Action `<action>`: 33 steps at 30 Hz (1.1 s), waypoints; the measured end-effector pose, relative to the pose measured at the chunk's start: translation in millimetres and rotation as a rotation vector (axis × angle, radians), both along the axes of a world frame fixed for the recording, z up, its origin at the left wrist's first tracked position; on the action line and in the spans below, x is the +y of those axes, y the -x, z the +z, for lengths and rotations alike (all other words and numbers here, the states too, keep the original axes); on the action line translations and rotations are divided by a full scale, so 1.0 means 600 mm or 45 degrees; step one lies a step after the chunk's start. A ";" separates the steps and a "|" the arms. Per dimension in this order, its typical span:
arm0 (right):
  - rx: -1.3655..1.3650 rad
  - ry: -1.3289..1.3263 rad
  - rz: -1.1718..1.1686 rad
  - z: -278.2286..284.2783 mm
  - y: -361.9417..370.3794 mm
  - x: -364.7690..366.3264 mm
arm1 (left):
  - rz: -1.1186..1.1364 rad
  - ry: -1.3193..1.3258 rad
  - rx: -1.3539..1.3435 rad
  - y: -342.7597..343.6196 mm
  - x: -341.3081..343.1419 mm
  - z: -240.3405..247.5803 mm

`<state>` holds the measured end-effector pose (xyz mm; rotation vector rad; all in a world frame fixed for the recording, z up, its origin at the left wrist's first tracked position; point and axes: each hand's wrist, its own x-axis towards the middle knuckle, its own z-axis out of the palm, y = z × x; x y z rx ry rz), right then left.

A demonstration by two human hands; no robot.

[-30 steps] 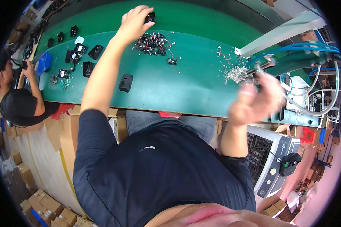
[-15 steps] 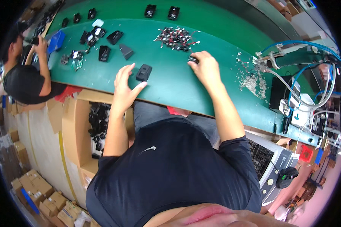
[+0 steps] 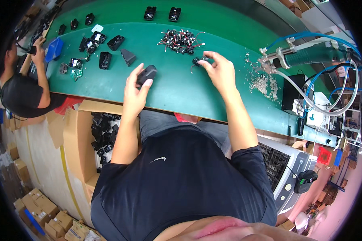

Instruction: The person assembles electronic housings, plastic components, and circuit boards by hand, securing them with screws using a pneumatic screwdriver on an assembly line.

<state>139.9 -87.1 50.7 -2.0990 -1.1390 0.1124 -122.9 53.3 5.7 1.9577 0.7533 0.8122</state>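
Observation:
A black plastic housing [image 3: 147, 74] is gripped between the thumb and fingers of my left hand [image 3: 135, 91], near the table's front edge. To the right, my right hand [image 3: 221, 74] pinches a small black part with short wires [image 3: 197, 61], just above the tabletop. Beyond that hand lies a heap of small black parts with red and black wires and white plugs [image 3: 180, 41]. Left of my left hand, a wedge-shaped black cover [image 3: 128, 57] and an open black housing [image 3: 105, 60] rest on the green table [image 3: 169, 90].
Small pale pieces [image 3: 265, 86] are scattered at the right, beside a clamped machine arm [image 3: 305, 56] with blue and clear hoses. More housings [image 3: 174, 14] stand at the back. A cardboard box of black parts [image 3: 78, 140] sits below the front edge. A co-worker [image 3: 22, 86] is at far left.
My left hand has closed on the black housing, which was on the table, and tilted it up. My right hand has shifted slightly, and the small part's wires now show.

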 end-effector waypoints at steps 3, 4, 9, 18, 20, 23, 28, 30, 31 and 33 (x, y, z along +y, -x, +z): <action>-0.258 -0.188 -0.015 -0.002 0.019 -0.022 | -0.237 0.793 -0.574 0.009 -0.006 0.031; -0.410 -0.059 -0.023 -0.009 0.013 -0.033 | -0.308 0.987 -0.684 0.007 -0.012 0.041; -0.570 0.281 -0.145 -0.044 0.029 -0.084 | -0.517 1.503 -0.910 -0.014 -0.046 0.033; 0.140 0.377 -0.086 0.020 0.034 -0.167 | -0.848 1.684 -0.629 -0.058 -0.080 0.031; 0.151 0.222 0.052 0.013 0.011 -0.186 | -0.828 1.405 -0.408 -0.066 -0.071 0.026; -0.161 0.013 0.206 -0.017 -0.020 -0.181 | -0.911 0.935 -0.104 -0.092 -0.045 0.021; -0.269 -0.014 0.448 -0.046 -0.052 -0.150 | -0.842 -0.116 0.333 -0.132 -0.068 0.031; -0.268 -0.008 0.516 -0.050 -0.051 -0.148 | -0.845 -0.149 0.370 -0.144 -0.077 0.044; -0.261 -0.008 0.522 -0.051 -0.048 -0.149 | -0.851 -0.180 0.407 -0.145 -0.080 0.045; -0.305 0.008 0.500 -0.053 -0.042 -0.149 | -0.798 -0.219 0.374 -0.141 -0.083 0.029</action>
